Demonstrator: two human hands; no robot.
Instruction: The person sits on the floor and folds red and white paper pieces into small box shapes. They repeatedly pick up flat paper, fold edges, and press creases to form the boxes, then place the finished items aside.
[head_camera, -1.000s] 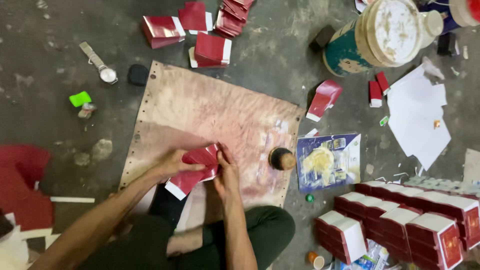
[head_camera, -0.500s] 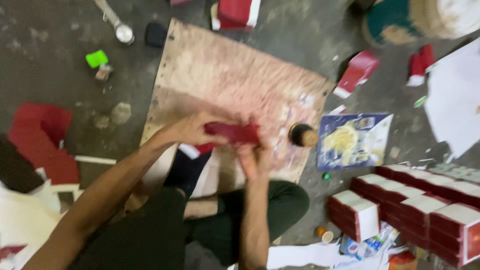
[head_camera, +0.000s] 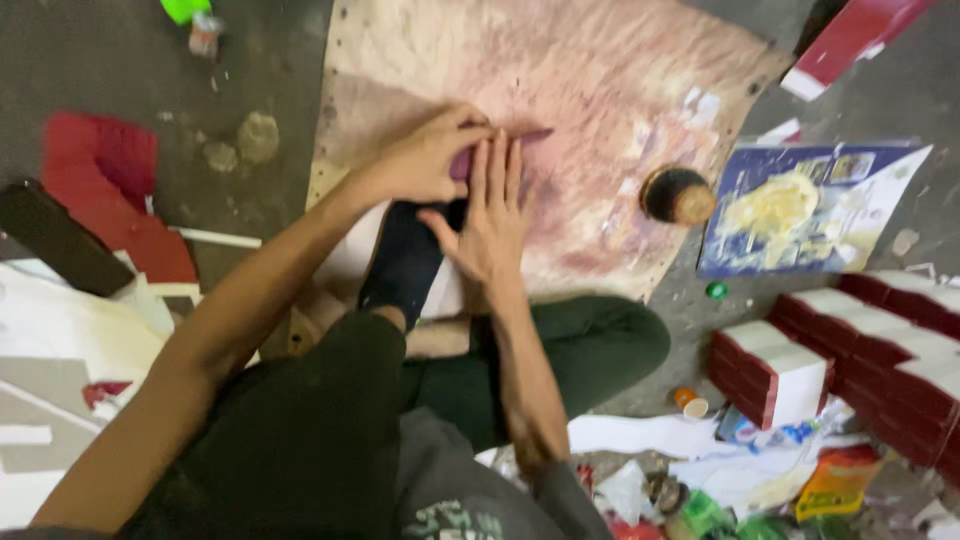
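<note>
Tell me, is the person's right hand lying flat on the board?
Yes, the right hand lies flat, fingers straight, on the stained board.

Red boxes with white tops (head_camera: 850, 345) stand stacked in rows on the floor at the right. Above them lies a flat blue printed sheet with a yellow picture (head_camera: 800, 205). A red-and-white flattened carton (head_camera: 850, 35) lies at the top right. Crumpled colourful wrappers (head_camera: 790, 480), perhaps snack packets, litter the bottom right.

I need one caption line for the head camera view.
Seated person's left hand and right hand press a red card piece onto a stained board.
</note>
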